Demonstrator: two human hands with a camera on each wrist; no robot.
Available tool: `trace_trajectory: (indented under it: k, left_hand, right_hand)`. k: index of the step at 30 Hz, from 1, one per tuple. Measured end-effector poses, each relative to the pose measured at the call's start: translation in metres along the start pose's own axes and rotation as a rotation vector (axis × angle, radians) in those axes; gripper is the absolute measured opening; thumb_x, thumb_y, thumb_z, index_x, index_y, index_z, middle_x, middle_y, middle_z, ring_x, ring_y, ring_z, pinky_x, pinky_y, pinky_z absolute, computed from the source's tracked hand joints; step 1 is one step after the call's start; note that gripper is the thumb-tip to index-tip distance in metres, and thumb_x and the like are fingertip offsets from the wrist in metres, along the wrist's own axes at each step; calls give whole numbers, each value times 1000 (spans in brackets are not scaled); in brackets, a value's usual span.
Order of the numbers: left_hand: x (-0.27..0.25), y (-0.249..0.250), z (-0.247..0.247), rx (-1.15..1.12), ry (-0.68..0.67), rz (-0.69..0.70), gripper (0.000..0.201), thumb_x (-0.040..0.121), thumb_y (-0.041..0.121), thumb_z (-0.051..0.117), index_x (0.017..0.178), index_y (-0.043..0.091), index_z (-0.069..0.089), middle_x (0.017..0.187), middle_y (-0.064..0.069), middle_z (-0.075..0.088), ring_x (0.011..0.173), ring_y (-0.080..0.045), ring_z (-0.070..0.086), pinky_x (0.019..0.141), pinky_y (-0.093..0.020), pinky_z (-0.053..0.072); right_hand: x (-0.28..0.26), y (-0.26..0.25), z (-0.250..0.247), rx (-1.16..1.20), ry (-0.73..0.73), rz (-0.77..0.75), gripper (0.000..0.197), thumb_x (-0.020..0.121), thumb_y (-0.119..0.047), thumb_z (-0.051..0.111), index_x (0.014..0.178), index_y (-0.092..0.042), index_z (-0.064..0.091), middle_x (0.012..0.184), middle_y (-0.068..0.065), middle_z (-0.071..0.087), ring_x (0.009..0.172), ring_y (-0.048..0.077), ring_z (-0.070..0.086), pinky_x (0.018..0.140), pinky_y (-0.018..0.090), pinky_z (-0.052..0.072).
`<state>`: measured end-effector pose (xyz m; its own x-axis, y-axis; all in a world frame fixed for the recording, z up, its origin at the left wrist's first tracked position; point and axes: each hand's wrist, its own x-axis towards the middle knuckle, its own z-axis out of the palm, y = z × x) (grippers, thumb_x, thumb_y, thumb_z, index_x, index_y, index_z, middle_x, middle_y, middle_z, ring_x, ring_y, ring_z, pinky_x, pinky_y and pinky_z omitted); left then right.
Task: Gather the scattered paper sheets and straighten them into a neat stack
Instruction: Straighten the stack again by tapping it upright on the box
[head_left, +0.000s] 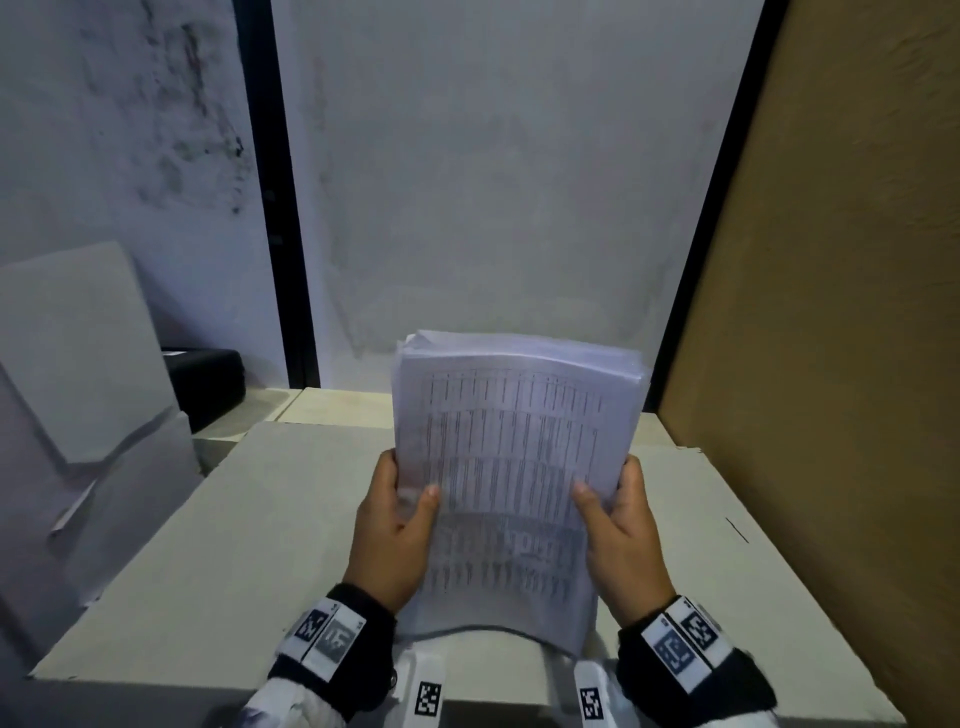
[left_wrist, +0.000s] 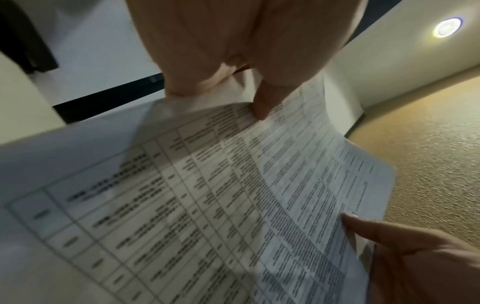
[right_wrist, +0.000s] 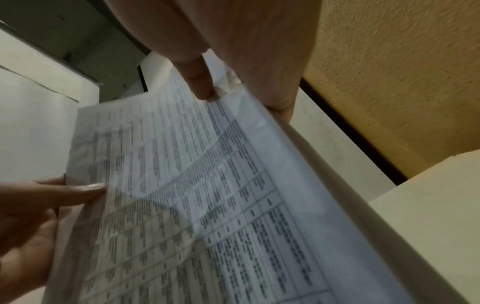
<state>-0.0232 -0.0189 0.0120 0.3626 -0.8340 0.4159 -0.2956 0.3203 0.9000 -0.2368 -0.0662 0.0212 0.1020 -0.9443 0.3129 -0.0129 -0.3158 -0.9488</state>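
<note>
Sheets of printed tables, one thick stack (head_left: 498, 467), perhaps uneven at its far edge, gripped by my left hand (head_left: 392, 530) and right hand (head_left: 621, 530) above one table (head_left: 208, 561).

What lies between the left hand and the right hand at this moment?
Only the stack of printed sheets. The left hand grips its left edge and the right hand its right edge, thumbs on the top sheet. The head view shows this best.

a plain office or storeroom corner, by the look of it — scuffed white wall panels (head_left: 493, 182), a cork-brown partition board (head_left: 831, 260), pale boxes (head_left: 78, 364), a recessed ceiling light (left_wrist: 447, 27) — printed table sheets (head_left: 509, 467).
</note>
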Motion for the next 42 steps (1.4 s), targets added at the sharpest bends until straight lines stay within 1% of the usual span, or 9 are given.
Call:
trace_trajectory:
  k: [5,9,14,17,20,27,35,39,42]
  left_hand:
    - [7,12,-7,-78,10,7,39,94,10,61,118,37,47,117,18,62,105,9,60,85,-17,54]
    - [-10,-2,-3,-97,-8,-71,42,93,10,62,115,41,45,116,14,61,101,13,59,84,-18,53]
    - [6,15,8,19,8,-1,22,99,12,53,117,24,47,111,16,61,96,16,59,77,-10,51]
    - [29,43,5,25,37,106,21,99,12,54,117,20,47,108,18,62,93,16,60,75,-6,49]
    - [32,44,-5,-14,33,56,33,97,12,58,122,28,45,110,19,61,99,10,60,80,-15,52]
    - [6,10,2,-41,-2,-104,34,99,11,53,117,39,44,114,20,59,94,19,57,80,-13,49]
    - [43,50,-9,-77,51,36,31,100,13,50,121,36,47,112,23,62,97,15,59,77,-5,48]
    - [-1,-1,-5,-94,21,-157,31,96,16,59,116,38,49,114,15,65,106,-2,64,84,-25,53]
    - [-8,-21,2,-12,-18,-181,23,98,19,58,114,35,52,113,11,66,106,-11,66,87,-35,58]
  right_hand:
    - [4,-14,-6,57,18,-34,28,103,-12,50,126,-28,44,126,-4,59,115,10,60,89,35,58]
    - [-11,2,-4,6,-29,58,26,104,-14,49,120,-34,45,123,-6,60,114,11,61,78,27,57]
    - [-6,-9,5,-34,15,46,16,106,-16,45,117,-28,44,117,-6,59,104,4,62,64,17,57]
    - [9,-33,4,-7,53,-50,18,106,-15,45,119,-28,44,119,-7,61,105,4,63,74,23,58]
    - [10,-35,-1,78,14,-28,30,106,-13,46,121,-39,46,123,-11,63,111,4,64,86,30,57]
    - [-10,-2,10,-52,-42,130,27,106,-12,43,115,-37,49,114,-6,65,102,5,66,63,17,57]
    - [16,-30,4,114,-9,40,38,106,-8,43,131,-36,52,121,-11,69,109,8,69,87,33,59]
    - [-18,11,9,-18,-46,194,30,104,-9,47,114,-36,55,112,-8,70,104,12,70,75,25,58]
    - [-23,23,15,-64,-14,195,37,105,-9,46,113,-44,54,118,-12,68,115,13,65,93,37,58]
